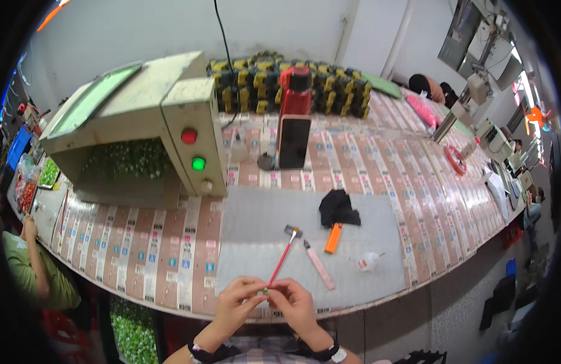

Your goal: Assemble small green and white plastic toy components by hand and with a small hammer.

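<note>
My left hand (236, 301) and my right hand (296, 304) meet at the near edge of the table, fingertips pinched together. Between them is a small green and white piece (262, 292), mostly covered by the fingers. Just beyond the fingertips a brush with a red handle (284, 258) lies on the grey mat (262, 209), its dark head pointing away. To its right rest a pale pink pen-like tool (319, 266), an orange-handled tool (333, 238) touching a crumpled black cloth (338, 208), and a small white bottle (369, 261) with a thin tip.
A beige box machine (195, 109) with red and green buttons stands left, green-white pieces inside. A phone (294, 142) leans on a red bottle (297, 91), before stacked black-yellow parts (250, 88). A bin of green-white pieces (135, 333) sits below the table; a person (34, 267) works left.
</note>
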A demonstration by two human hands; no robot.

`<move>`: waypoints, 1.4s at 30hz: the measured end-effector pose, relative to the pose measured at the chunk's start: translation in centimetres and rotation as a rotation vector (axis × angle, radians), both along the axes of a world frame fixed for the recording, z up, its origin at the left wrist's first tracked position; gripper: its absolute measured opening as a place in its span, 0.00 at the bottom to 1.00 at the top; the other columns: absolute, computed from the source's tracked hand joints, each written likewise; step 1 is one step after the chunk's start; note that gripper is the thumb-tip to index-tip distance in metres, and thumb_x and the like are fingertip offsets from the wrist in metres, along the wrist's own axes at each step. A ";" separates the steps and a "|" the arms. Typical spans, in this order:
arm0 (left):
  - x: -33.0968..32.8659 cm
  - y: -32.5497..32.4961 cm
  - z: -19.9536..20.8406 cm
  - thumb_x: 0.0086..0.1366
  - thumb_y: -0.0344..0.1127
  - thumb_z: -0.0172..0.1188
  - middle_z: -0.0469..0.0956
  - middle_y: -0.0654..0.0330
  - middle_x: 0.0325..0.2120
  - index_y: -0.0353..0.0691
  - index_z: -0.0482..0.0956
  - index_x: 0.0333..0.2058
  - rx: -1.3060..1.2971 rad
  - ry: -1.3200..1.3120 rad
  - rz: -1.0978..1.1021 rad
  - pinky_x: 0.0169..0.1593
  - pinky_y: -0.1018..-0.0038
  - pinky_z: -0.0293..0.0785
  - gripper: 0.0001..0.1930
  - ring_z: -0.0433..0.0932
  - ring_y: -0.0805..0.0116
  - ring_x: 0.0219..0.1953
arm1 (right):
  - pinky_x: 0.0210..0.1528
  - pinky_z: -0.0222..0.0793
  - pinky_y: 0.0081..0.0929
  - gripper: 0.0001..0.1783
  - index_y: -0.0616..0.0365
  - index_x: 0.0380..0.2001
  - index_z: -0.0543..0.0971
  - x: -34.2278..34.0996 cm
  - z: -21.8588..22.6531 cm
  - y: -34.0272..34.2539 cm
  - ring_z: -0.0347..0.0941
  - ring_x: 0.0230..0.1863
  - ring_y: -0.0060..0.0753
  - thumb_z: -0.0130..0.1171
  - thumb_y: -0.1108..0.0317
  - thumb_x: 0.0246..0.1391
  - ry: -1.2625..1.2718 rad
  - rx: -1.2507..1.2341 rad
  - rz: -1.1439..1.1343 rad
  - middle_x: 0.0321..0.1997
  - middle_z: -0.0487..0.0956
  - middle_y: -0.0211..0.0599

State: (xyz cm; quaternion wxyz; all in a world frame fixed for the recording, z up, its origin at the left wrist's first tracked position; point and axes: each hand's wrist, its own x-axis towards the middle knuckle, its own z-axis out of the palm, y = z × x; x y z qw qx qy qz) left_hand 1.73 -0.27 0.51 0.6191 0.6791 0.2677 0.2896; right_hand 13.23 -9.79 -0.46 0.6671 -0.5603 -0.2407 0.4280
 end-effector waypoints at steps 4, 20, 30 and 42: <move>0.0 -0.2 -0.8 0.54 0.22 0.62 0.74 0.58 0.37 0.37 0.80 0.42 0.032 -0.022 0.015 0.40 0.80 0.70 0.15 0.74 0.73 0.37 | 0.36 0.72 0.16 0.10 0.66 0.39 0.74 0.4 0.4 -0.1 0.75 0.33 0.18 0.57 0.73 0.55 0.069 0.040 0.001 0.32 0.78 0.32; -0.7 -1.1 -1.0 0.59 0.21 0.57 0.72 0.54 0.46 0.35 0.69 0.54 -0.421 -0.305 -0.149 0.47 0.78 0.74 0.22 0.74 0.69 0.47 | 0.22 0.67 0.24 0.09 0.60 0.30 0.79 0.4 1.6 -1.2 0.74 0.22 0.33 0.65 0.77 0.41 -1.138 0.196 -0.169 0.24 0.77 0.35; -0.8 -1.0 -1.2 0.60 0.22 0.56 0.73 0.56 0.43 0.35 0.73 0.51 -0.388 -0.211 -0.208 0.45 0.81 0.74 0.18 0.75 0.73 0.44 | 0.24 0.69 0.22 0.10 0.61 0.30 0.78 0.8 1.6 -1.4 0.75 0.24 0.32 0.65 0.80 0.40 -0.981 0.175 -0.162 0.26 0.79 0.37; -0.6 -0.9 -1.4 0.60 0.23 0.56 0.75 0.56 0.42 0.37 0.73 0.51 -0.293 -0.185 -0.208 0.45 0.79 0.74 0.19 0.76 0.73 0.42 | 0.27 0.69 0.22 0.11 0.62 0.30 0.78 0.9 1.6 -1.6 0.76 0.27 0.33 0.66 0.81 0.38 -0.881 0.127 -0.137 0.27 0.80 0.39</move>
